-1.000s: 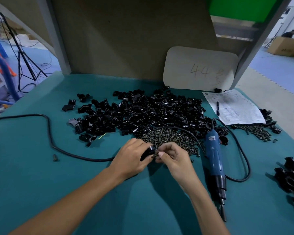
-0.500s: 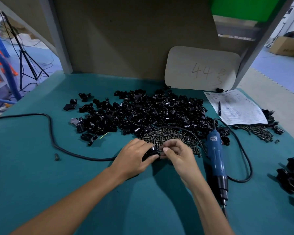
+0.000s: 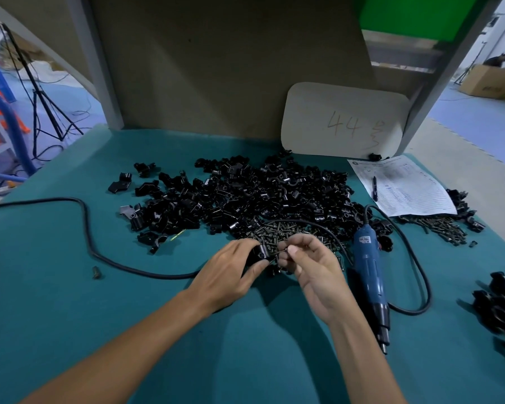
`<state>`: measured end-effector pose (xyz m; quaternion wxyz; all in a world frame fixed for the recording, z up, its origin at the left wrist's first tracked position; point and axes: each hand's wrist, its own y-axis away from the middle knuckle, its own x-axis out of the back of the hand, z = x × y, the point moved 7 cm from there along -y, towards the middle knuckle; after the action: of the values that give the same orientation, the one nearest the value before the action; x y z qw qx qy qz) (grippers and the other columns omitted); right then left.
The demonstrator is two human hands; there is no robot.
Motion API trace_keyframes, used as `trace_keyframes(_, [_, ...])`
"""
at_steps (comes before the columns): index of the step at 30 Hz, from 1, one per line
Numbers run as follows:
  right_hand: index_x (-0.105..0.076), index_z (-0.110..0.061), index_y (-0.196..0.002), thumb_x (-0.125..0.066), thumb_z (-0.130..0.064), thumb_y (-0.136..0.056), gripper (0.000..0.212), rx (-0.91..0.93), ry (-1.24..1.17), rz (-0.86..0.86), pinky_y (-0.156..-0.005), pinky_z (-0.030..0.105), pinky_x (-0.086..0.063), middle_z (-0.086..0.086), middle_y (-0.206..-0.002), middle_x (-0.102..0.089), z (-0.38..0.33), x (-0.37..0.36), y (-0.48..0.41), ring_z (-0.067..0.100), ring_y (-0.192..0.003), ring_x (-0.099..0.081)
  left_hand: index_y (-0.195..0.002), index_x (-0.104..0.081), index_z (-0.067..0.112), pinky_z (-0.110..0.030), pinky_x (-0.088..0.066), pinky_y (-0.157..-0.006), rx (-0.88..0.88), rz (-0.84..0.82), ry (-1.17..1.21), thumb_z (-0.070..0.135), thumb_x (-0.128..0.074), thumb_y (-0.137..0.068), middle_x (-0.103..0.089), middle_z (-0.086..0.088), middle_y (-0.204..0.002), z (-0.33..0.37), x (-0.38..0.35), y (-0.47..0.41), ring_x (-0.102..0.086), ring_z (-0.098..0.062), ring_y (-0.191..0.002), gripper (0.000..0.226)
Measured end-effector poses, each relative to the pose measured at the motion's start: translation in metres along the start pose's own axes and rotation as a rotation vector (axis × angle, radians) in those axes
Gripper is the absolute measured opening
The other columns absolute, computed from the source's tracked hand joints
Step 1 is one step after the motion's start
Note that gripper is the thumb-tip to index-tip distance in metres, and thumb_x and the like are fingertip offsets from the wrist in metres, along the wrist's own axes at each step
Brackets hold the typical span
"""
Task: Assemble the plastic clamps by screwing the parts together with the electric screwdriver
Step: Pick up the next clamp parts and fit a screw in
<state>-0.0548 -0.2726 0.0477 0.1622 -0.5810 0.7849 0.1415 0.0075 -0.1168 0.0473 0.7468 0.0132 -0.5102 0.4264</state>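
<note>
Head view: our left hand (image 3: 231, 268) grips a small glossy black plastic clamp (image 3: 260, 252) at its fingertips, and our right hand (image 3: 312, 263) pinches a dark screw (image 3: 281, 250) just beside it. Both hover over the screw heap (image 3: 277, 229), near the pile of black clamp parts (image 3: 245, 196). The blue electric screwdriver (image 3: 369, 275), its label unreadable, lies right of the right hand. A pale card (image 3: 344, 123) reads "44".

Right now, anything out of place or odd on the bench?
Minor only. One small dark piece lies alone on the mat, beside the cord. A thin yellow sliver sits at the near-left edge of the black clamp parts. No damage visible.
</note>
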Motion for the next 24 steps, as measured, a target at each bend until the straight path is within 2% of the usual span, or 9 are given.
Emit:
trace_keyframes(3, [-0.068,-0.006,-0.110,-0.060,0.003,-0.095,0.019,0.011,-0.016,0.047,-0.081,0.025,-0.058,0.012,-0.104,-0.075,-0.002,0.015,0.000,0.019,-0.089,-0.071,-0.121,-0.045,0.024,-0.022,-0.040,-0.074,0.021,0.010,0.044,0.064,-0.029,-0.100,-0.051,0.014,-0.101,-0.002,0.001,0.002,-0.048,-0.002,-0.086,0.048])
trace_keyframes(5, [-0.069,-0.008,-0.113,-0.063,0.006,-0.093,0.025,0.008,0.129,0.058,-0.082,0.024,-0.057,0.009,-0.106,-0.076,0.001,0.023,0.002,0.019,-0.093,-0.072,-0.122,-0.044,0.023,-0.024,-0.044,-0.072,0.020,0.013,0.067,0.063,-0.032,-0.101,-0.053,0.012,-0.101,-0.002,0.001,0.002,-0.053,-0.005,-0.085,0.046])
trace_keyframes(8, [-0.073,-0.018,-0.106,-0.068,0.000,-0.094,0.022,0.055,0.562,0.118,-0.078,0.023,-0.058,-0.002,-0.098,-0.077,0.000,0.032,0.005,0.015,-0.092,-0.072,-0.125,-0.044,0.023,-0.029,-0.052,-0.079,0.011,0.023,0.079,0.064,-0.032,-0.101,-0.061,0.006,-0.110,-0.003,0.001,0.003,-0.062,-0.011,-0.094,0.049])
trace_keyframes(11, [-0.075,-0.024,-0.105,-0.071,-0.009,-0.094,0.018,0.174,1.066,0.089,-0.083,0.016,-0.054,-0.016,-0.090,-0.074,-0.003,0.027,0.011,0.001,-0.090,-0.068,-0.127,-0.041,0.027,-0.029,-0.050,-0.084,-0.032,0.054,0.082,0.063,-0.033,-0.101,-0.063,0.002,-0.120,0.001,0.003,0.004,-0.062,-0.013,-0.103,0.044])
trace_keyframes(13, [-0.075,-0.019,-0.114,-0.071,-0.012,-0.095,0.021,0.231,1.250,0.043,-0.079,0.013,-0.049,-0.016,-0.094,-0.069,-0.001,0.022,0.015,0.002,-0.086,-0.063,-0.127,-0.039,0.028,-0.029,-0.049,-0.086,-0.045,0.061,0.094,0.062,-0.032,-0.102,-0.062,0.001,-0.124,0.002,0.004,0.004,-0.061,-0.014,-0.107,0.042])
trace_keyframes(16, [-0.075,-0.016,-0.109,-0.071,-0.018,-0.095,0.015,0.281,1.421,0.026,-0.077,0.026,-0.049,-0.012,-0.091,-0.061,-0.002,0.020,0.019,0.009,-0.082,-0.056,-0.130,-0.039,0.024,-0.031,-0.049,-0.090,-0.069,0.082,0.129,0.056,-0.033,-0.103,-0.057,-0.002,-0.132,0.002,0.005,0.005,-0.057,-0.014,-0.115,0.042])
trace_keyframes(18, [-0.073,-0.016,-0.099,-0.071,-0.027,-0.096,0.011,0.270,1.412,0.068,-0.074,0.030,-0.051,-0.012,-0.087,-0.062,-0.006,0.023,0.022,0.008,-0.079,-0.057,-0.132,-0.040,0.021,-0.029,-0.048,-0.093,-0.084,0.097,0.145,0.053,-0.034,-0.104,-0.056,-0.004,-0.132,0.002,0.006,0.006,-0.055,-0.014,-0.117,0.043])
trace_keyframes(21, [-0.069,-0.026,-0.089,-0.070,-0.040,-0.093,0.015,0.212,1.171,0.168,-0.069,0.022,-0.052,-0.013,-0.079,-0.068,-0.014,0.030,0.027,0.003,-0.080,-0.063,-0.133,-0.041,0.018,-0.029,-0.046,-0.096,-0.094,0.103,0.150,0.051,-0.034,-0.105,-0.056,-0.006,-0.134,0.003,0.007,0.007,-0.054,-0.014,-0.120,0.044])
trace_keyframes(24, [-0.073,-0.030,-0.087,-0.074,-0.028,-0.092,0.006,0.145,0.809,0.157,-0.067,0.027,-0.058,-0.008,-0.085,-0.073,-0.014,0.025,0.030,0.008,-0.079,-0.068,-0.134,-0.041,0.018,-0.028,-0.044,-0.100,-0.101,0.105,0.150,0.050,-0.035,-0.105,-0.055,-0.005,-0.135,0.004,0.008,0.007,-0.053,-0.014,-0.123,0.044])
